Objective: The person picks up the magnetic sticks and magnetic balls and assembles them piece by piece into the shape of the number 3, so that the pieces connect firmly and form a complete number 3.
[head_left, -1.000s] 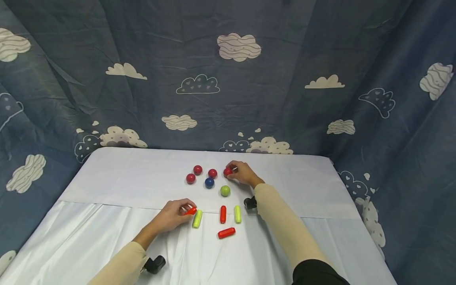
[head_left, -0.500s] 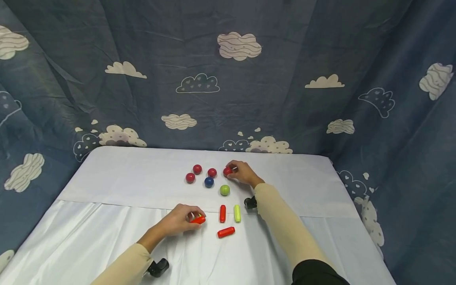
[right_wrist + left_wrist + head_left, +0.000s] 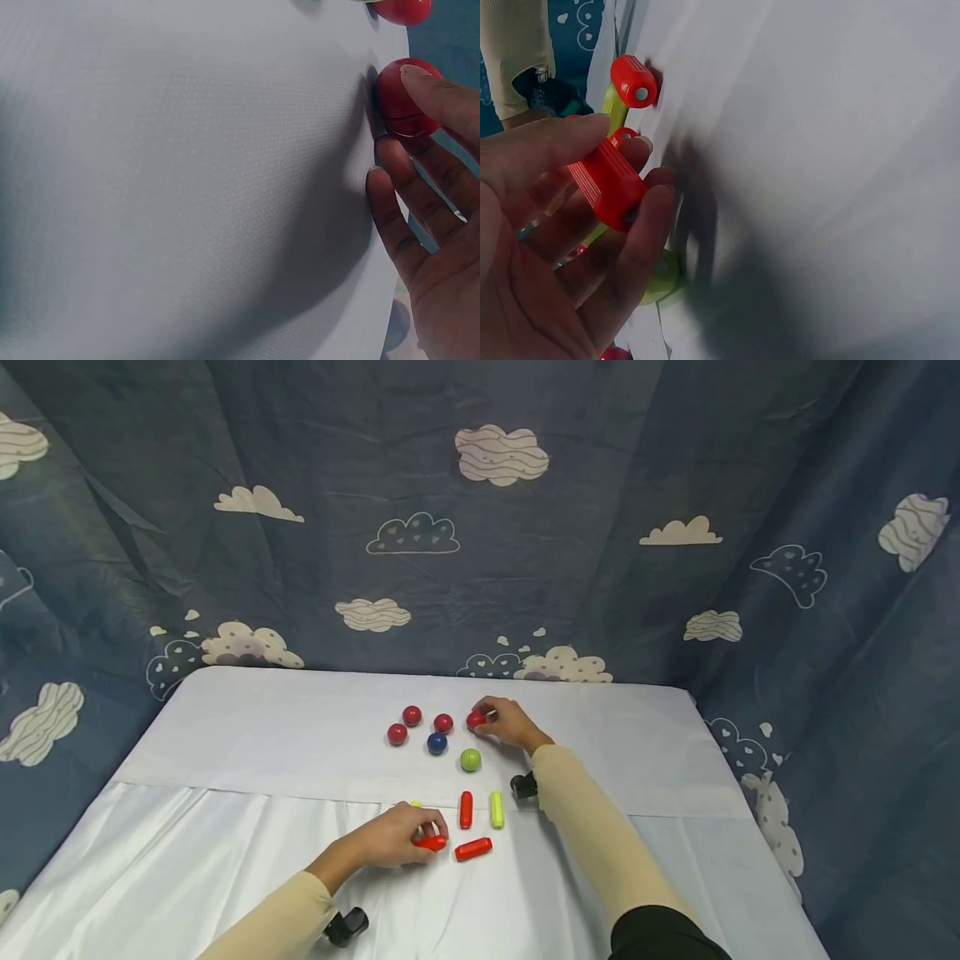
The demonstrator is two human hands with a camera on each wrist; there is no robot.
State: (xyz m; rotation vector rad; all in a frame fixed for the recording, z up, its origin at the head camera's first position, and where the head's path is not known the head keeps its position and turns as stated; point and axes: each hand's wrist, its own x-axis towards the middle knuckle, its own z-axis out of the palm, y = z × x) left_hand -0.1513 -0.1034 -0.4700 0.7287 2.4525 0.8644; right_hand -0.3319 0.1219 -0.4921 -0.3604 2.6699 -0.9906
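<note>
In the head view my left hand is low over the near part of the cloth. Thumb and fingers pinch a short red ridged cylinder. Just right of it lies a second red cylinder, with another red cylinder standing lengthwise behind. A yellow-green cylinder is mostly hidden behind the left hand; its twin, a yellow-green cylinder, lies farther right. Toward the back, my right hand holds a red ball between thumb and fingers, close against the cloth.
Left of the right hand sit three more red balls, among them a red ball, and a blue ball. A green ball lies nearer. The white cloth covers the table, with a cloud-patterned curtain behind.
My left hand has carried the red cylinder rightward and nearer to me, passing the left yellow-green cylinder, which it now mostly covers. My right hand stays in place on the red ball.
</note>
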